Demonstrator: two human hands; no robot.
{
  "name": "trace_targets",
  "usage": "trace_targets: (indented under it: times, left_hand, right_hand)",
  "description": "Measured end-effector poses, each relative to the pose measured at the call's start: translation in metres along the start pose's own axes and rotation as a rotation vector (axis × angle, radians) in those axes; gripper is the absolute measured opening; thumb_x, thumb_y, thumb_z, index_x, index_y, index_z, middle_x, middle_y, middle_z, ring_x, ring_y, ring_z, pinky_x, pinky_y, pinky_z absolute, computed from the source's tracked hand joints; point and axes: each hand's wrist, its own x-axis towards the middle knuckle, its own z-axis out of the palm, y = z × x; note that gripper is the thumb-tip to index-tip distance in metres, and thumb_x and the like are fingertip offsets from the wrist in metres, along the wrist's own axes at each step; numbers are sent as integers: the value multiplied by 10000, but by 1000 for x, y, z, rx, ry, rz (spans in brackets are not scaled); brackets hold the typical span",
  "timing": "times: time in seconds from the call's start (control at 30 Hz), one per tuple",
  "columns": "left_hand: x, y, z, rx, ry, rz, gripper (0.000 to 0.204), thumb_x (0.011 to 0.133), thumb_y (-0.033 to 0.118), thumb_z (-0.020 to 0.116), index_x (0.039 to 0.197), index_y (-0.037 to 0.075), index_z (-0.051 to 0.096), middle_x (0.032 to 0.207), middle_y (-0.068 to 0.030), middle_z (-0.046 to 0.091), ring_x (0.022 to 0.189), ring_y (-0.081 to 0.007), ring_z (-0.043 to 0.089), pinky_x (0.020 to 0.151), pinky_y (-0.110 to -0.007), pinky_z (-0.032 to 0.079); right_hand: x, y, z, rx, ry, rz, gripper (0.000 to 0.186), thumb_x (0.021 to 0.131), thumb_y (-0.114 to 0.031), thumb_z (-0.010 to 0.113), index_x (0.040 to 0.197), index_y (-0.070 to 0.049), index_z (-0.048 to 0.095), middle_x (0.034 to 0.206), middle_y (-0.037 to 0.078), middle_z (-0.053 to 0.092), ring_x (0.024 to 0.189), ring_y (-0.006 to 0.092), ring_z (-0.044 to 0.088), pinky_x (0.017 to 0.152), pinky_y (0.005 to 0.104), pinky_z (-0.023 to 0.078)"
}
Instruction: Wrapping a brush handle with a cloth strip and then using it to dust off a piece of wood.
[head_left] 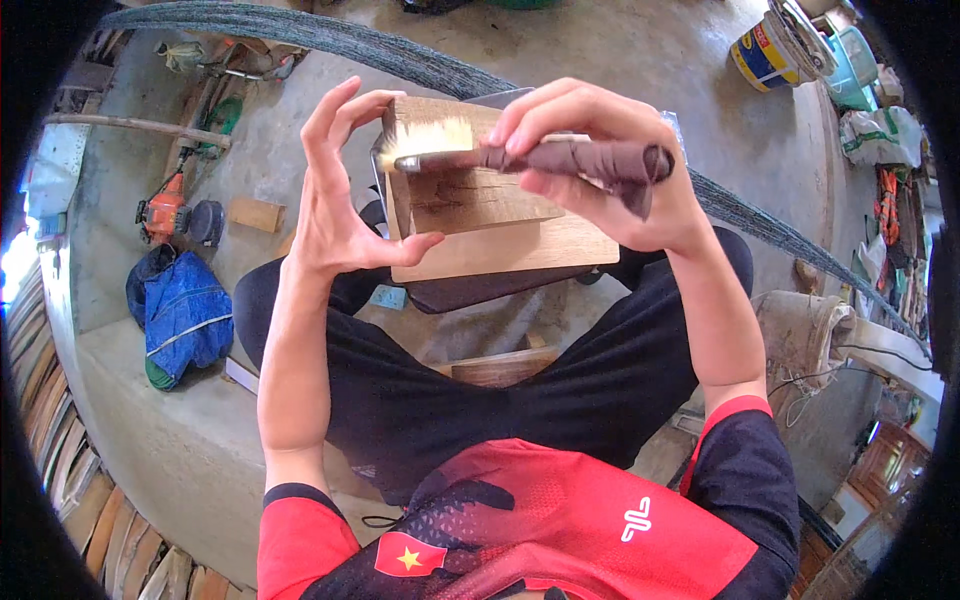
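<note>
A paintbrush (440, 160) with pale bristles and a dark, cloth-like wrapped handle is in my right hand (600, 170), fingers closed around the handle. Its bristles lie against the left part of a brown wooden block (520, 205). At the block's left end, my left hand (335, 190) spans it between a finger at the far corner and the thumb along the near edge; the other visible fingertip is raised. Under the block is a lighter wooden board (570, 250), resting on a dark support (490, 290) between my knees.
A grey-blue hammock-like cloth (400, 50) stretches across beyond the board. To the left lie an orange motor tool (165, 210), a blue cloth bundle (188, 315) and a small wood piece (255, 214). A bucket (770, 55) stands far right, and a pale sack (800, 330) sits nearer.
</note>
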Motion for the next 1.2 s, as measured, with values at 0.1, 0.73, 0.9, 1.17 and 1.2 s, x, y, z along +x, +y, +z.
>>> trace_targets:
  times: [0.1,0.73,0.9,1.17,1.2]
  left_hand:
    - [0,-1,2,-47,3,-19,1327,502,379,959,1538,21,211,1381,-225,541,1282,-344,557,1142,-483,408]
    - [-3,-1,-4,-110,-28,-61,1327,510,350,1005,1536,27,226,1438,-212,527,1323,-318,538,1155,-467,411]
    - [-2,-5,0,-128,-40,-61,1333,498,349,1010,1539,39,236,1439,-211,528,1318,-317,541,1156,-472,409]
    - [-3,-2,-2,-115,-40,-46,1327,505,335,1013,1535,33,231,1427,-208,544,1310,-319,548,1149,-475,413]
    - [-4,-1,-3,-108,-36,-56,1329,505,337,1014,1535,33,232,1429,-208,543,1310,-319,549,1148,-475,414]
  right_hand:
    - [-12,-2,-6,196,-33,165,168,897,7,761,1049,-2,690,1013,60,727,930,132,692,869,284,539]
    - [-10,8,-21,186,-116,263,174,903,-54,778,1064,-10,727,1005,34,734,943,107,673,897,280,544]
    - [-16,28,-33,261,-21,323,192,930,-86,759,1086,15,713,1054,58,733,994,139,688,906,294,559]
    - [-10,47,-21,26,232,199,179,951,-60,729,1105,29,706,1077,79,741,988,136,691,933,297,561]
    - [-9,42,-19,-22,107,155,177,940,-52,738,1095,28,708,1071,78,744,975,132,691,928,291,557]
